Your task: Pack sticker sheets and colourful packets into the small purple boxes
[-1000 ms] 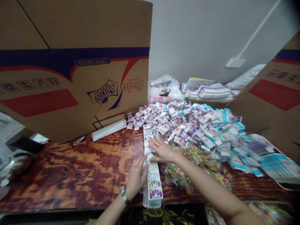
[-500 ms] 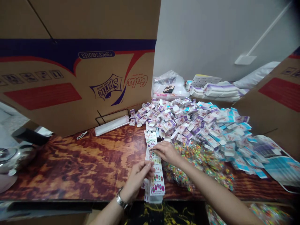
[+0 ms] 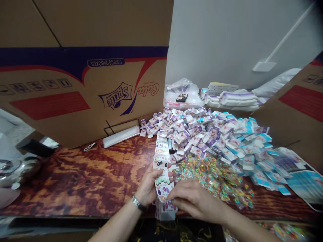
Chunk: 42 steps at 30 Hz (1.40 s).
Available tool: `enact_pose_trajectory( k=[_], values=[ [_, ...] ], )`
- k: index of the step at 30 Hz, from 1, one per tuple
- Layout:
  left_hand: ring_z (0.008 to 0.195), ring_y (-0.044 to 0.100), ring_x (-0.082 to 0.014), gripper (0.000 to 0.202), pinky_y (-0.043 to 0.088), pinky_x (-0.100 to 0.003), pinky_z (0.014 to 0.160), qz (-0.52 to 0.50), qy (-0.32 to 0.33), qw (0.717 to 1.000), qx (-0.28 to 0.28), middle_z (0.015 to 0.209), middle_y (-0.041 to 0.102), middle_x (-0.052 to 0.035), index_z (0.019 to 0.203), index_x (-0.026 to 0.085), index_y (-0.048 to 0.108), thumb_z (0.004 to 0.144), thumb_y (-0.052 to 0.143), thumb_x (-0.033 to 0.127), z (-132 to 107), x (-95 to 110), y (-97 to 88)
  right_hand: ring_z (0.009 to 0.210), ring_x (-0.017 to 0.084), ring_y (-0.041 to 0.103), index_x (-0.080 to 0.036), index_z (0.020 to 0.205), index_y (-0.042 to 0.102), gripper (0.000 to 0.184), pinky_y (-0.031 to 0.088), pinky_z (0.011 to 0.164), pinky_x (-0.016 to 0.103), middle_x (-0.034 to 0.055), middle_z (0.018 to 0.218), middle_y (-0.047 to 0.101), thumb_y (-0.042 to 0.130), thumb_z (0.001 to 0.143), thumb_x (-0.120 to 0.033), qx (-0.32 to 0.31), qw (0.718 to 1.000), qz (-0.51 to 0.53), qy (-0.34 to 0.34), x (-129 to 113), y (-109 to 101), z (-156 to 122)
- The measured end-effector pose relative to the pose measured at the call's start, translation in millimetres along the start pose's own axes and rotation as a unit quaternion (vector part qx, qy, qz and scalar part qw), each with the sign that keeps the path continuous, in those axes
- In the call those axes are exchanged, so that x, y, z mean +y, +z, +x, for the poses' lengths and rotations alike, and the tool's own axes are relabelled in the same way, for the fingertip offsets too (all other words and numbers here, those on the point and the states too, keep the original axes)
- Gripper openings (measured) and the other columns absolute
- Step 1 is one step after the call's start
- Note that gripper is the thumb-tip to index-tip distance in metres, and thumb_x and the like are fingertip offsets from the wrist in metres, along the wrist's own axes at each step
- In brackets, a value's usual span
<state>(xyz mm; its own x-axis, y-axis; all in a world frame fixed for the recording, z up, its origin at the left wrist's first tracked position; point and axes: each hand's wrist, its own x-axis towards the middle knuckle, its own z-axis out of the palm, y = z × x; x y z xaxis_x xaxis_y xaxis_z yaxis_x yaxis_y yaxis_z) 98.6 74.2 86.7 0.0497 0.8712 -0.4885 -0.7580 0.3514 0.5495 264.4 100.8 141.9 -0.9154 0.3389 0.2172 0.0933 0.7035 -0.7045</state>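
Observation:
A long white sticker strip (image 3: 161, 158) printed with coloured ovals lies over a stack of like strips at the table's front edge. My left hand (image 3: 147, 188), with a wristwatch, is closed on the strip's near part and bends it upward. My right hand (image 3: 194, 199) pinches the strip's lower end, fingers curled. Right beside them lies a heap of clear bags with colourful small pieces (image 3: 217, 178). Behind that is a big pile of small purple and teal boxes (image 3: 214, 134).
A large cardboard box (image 3: 83, 67) stands at the back left, another cardboard box (image 3: 295, 111) at the right. A white plastic roll (image 3: 121, 136) lies by the left box. Plastic bags and folded packs (image 3: 229, 97) sit at the back wall. A shiny metal object (image 3: 12, 171) is far left.
My right hand came back from the strip's far part to its near end. My left hand took hold of the strip and lifted it off the stack.

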Motion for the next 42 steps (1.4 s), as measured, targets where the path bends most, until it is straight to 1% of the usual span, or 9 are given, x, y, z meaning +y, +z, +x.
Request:
enact_pose_trajectory(
  k=[8, 15, 23, 27, 32, 35, 37, 40, 42],
  values=[
    [0.064, 0.066, -0.0168, 0.041, 0.052, -0.028, 0.061, 0.069, 0.008, 0.994, -0.079, 0.082, 0.07, -0.0085, 0.11, 0.014, 0.054, 0.073, 0.07, 0.025, -11, -3, -6.1, 0.084, 0.012, 0.063, -0.025, 0.103, 0.064, 0.019, 0.047, 0.076, 0.024, 0.0003, 0.09, 0.07, 0.053, 0.089, -0.032, -0.1, 0.991, 0.071, -0.046, 3, 2, -8],
    [0.053, 0.063, -0.0139, 0.049, 0.048, -0.023, 0.051, 0.145, -0.066, 0.983, -0.091, 0.073, 0.067, -0.0039, 0.112, 0.018, 0.047, 0.071, 0.071, 0.032, -15, -27, -7.1, 0.075, 0.015, 0.06, -0.025, 0.124, 0.05, 0.035, 0.047, 0.065, 0.028, 0.0042, 0.091, 0.066, 0.047, 0.09, -0.036, 0.188, 0.955, 0.056, 0.221, 52, -5, -6],
    [0.054, 0.062, -0.0129, 0.049, 0.051, -0.028, 0.051, 0.11, -0.087, 0.99, -0.019, 0.093, 0.066, -0.008, 0.105, 0.018, 0.043, 0.069, 0.073, 0.033, -14, -42, -15.6, 0.054, 0.011, 0.048, -0.018, 0.111, 0.058, 0.032, 0.04, 0.049, 0.021, -0.0012, 0.069, 0.055, 0.047, 0.086, -0.032, 0.245, 0.928, 0.061, 0.276, 120, 40, 33],
    [0.056, 0.062, -0.015, 0.064, 0.051, -0.028, 0.052, 0.081, -0.089, 0.992, -0.022, 0.086, 0.067, -0.0071, 0.118, 0.018, 0.039, 0.066, 0.076, 0.026, -24, -42, -26.5, 0.057, 0.013, 0.05, -0.017, 0.118, 0.054, 0.036, 0.04, 0.053, 0.023, 0.0002, 0.068, 0.056, 0.041, 0.088, -0.03, 0.239, 0.926, 0.006, 0.291, 134, 33, 49],
    [0.056, 0.063, -0.0155, 0.036, 0.052, -0.029, 0.057, 0.043, -0.036, 0.998, 0.024, 0.079, 0.069, -0.0096, 0.109, 0.011, 0.054, 0.078, 0.065, 0.025, -31, -10, -25.9, 0.068, 0.019, 0.057, -0.024, 0.114, 0.061, 0.037, 0.043, 0.066, 0.03, 0.0032, 0.076, 0.061, 0.059, 0.077, -0.026, 0.174, 0.938, -0.068, 0.294, 129, 15, 53],
    [0.061, 0.066, -0.0175, 0.028, 0.053, -0.03, 0.064, -0.004, -0.013, 1.0, 0.014, 0.076, 0.069, -0.0119, 0.105, 0.006, 0.059, 0.084, 0.056, 0.025, -21, 12, -22.5, 0.086, 0.024, 0.059, -0.028, 0.129, 0.049, 0.049, 0.045, 0.074, 0.035, 0.009, 0.101, 0.059, 0.058, 0.081, -0.035, 0.148, 0.946, -0.135, 0.255, 101, 1, 38],
    [0.063, 0.066, -0.0183, 0.029, 0.053, -0.031, 0.066, -0.038, -0.017, 0.999, 0.013, 0.078, 0.07, -0.0122, 0.107, 0.006, 0.06, 0.086, 0.052, 0.024, -11, 22, -20.7, 0.104, 0.024, 0.054, -0.027, 0.136, 0.037, 0.053, 0.045, 0.084, 0.038, 0.011, 0.118, 0.053, 0.049, 0.087, -0.045, 0.111, 0.973, -0.142, 0.145, 73, -5, 22],
    [0.063, 0.067, -0.0177, 0.028, 0.053, -0.031, 0.067, -0.071, -0.027, 0.996, 0.055, 0.077, 0.07, -0.0104, 0.107, 0.007, 0.059, 0.088, 0.046, 0.023, 5, 25, -17.0, 0.124, 0.031, 0.04, -0.016, 0.14, 0.027, 0.092, 0.042, 0.096, 0.044, 0.0185, 0.138, 0.035, 0.057, 0.07, -0.067, 0.021, 0.99, -0.135, -0.035, 30, 3, 0],
    [0.064, 0.066, -0.0165, 0.027, 0.053, -0.029, 0.068, -0.075, -0.031, 0.994, 0.073, 0.074, 0.069, -0.0093, 0.104, 0.007, 0.06, 0.089, 0.043, 0.021, 12, 23, -13.4, 0.127, 0.034, 0.034, -0.02, 0.136, 0.036, 0.073, 0.036, 0.098, 0.053, 0.0178, 0.138, 0.038, 0.062, 0.076, -0.053, 0.055, 0.966, -0.238, -0.088, 13, 18, -9]
  ],
)
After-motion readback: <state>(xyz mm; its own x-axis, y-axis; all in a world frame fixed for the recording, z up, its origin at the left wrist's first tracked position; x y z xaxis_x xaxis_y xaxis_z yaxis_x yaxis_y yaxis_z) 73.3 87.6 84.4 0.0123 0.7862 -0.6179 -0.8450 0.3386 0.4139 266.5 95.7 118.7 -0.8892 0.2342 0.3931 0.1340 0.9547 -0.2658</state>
